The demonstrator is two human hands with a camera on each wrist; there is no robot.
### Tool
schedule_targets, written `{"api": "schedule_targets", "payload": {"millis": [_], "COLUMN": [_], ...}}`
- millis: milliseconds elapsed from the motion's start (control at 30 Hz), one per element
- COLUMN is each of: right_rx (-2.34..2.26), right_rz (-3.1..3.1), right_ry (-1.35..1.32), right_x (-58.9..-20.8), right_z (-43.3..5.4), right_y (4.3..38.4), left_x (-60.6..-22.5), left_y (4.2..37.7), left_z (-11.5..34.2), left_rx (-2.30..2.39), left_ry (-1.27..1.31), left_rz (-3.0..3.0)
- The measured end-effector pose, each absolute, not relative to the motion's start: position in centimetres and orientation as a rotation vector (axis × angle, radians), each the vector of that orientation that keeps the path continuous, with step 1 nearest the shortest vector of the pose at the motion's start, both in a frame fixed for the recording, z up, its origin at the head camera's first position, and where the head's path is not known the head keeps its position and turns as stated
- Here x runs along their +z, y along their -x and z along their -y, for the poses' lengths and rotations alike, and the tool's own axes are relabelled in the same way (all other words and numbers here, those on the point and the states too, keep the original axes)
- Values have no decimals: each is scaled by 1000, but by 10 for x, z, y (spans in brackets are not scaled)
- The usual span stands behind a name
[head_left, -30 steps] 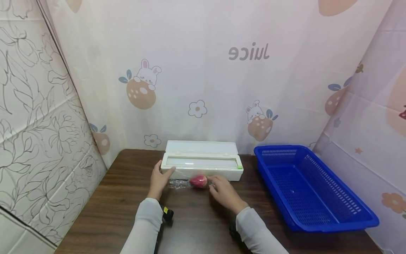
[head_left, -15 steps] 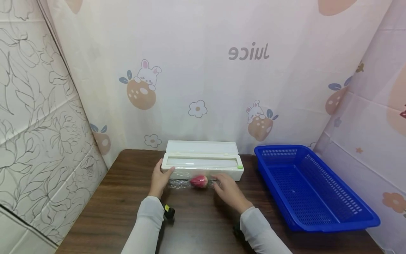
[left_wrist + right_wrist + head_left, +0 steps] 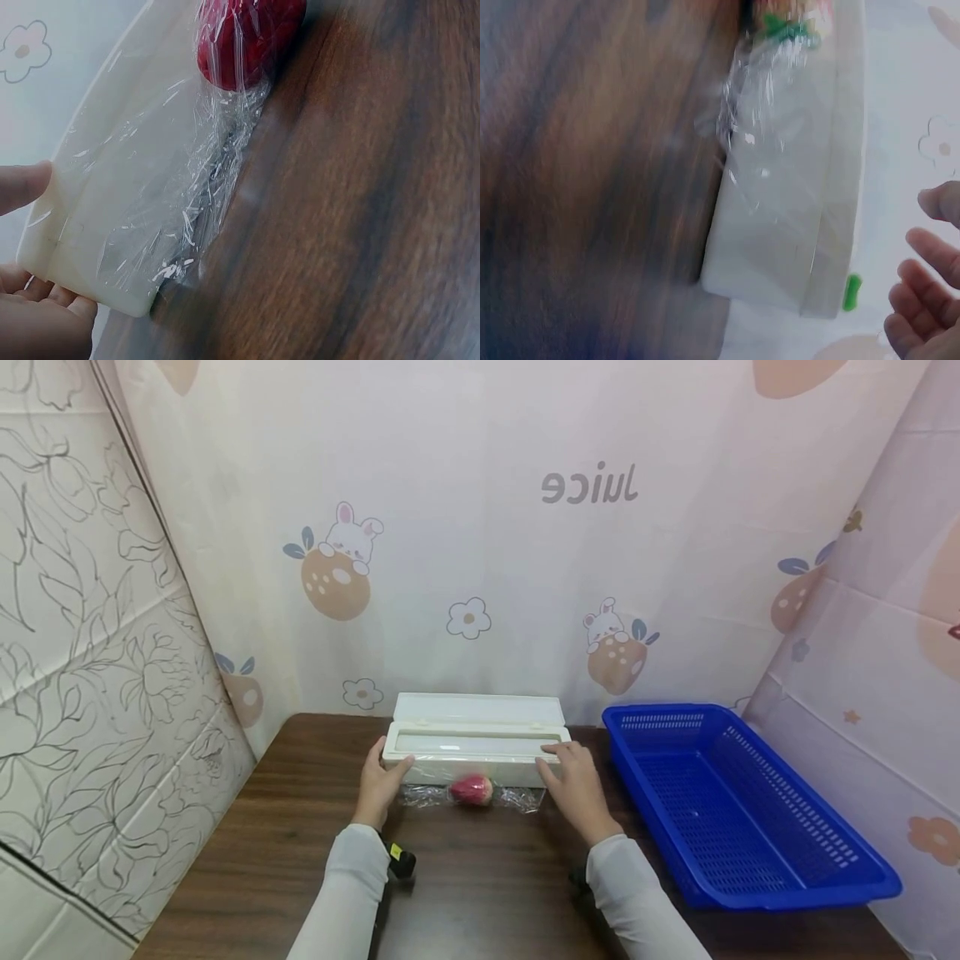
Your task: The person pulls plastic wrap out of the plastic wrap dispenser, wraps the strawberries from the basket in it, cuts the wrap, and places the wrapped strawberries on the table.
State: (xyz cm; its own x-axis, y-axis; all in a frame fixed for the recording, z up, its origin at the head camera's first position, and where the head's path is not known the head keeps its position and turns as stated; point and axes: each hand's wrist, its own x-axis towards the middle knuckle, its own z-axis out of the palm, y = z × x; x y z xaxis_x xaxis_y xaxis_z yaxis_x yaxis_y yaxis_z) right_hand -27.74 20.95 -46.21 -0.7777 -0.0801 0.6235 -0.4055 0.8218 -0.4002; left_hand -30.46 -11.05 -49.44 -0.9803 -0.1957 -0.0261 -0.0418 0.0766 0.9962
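Observation:
A white cling film dispenser box with its lid raised stands at the back of the table. My left hand grips its left end, thumb at the top front edge and fingers round the end. A red fruit with a pale end lies in front, wrapped in clear cling film that runs up the box's front. In the right wrist view, green bits show at the fruit's pale end. My right hand hovers by the box's right end, fingers loosely bent, holding nothing.
A blue plastic basket stands on the right of the dark wooden table. Behind the box hangs a printed curtain. A green slider sits at the box's right end.
My right hand has let go of the film beside the fruit and moved right and up to the box's right end. The left hand has kept its place.

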Motion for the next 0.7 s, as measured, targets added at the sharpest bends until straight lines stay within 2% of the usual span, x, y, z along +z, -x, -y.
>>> {"api": "schedule_targets", "payload": {"millis": [333,700], "right_rx": [747,752], "right_rz": [2558,2612], "right_ry": [-51,1], "right_x": [-463,-468], "right_z": [-227,-230], "right_y": [288,296], "left_x": [-497,-500], "left_y": [306,306], "left_z": [108,110], "left_rx": [-2069,-2078], "left_ry": [-281,-268], "left_rz": [2185,2169]}}
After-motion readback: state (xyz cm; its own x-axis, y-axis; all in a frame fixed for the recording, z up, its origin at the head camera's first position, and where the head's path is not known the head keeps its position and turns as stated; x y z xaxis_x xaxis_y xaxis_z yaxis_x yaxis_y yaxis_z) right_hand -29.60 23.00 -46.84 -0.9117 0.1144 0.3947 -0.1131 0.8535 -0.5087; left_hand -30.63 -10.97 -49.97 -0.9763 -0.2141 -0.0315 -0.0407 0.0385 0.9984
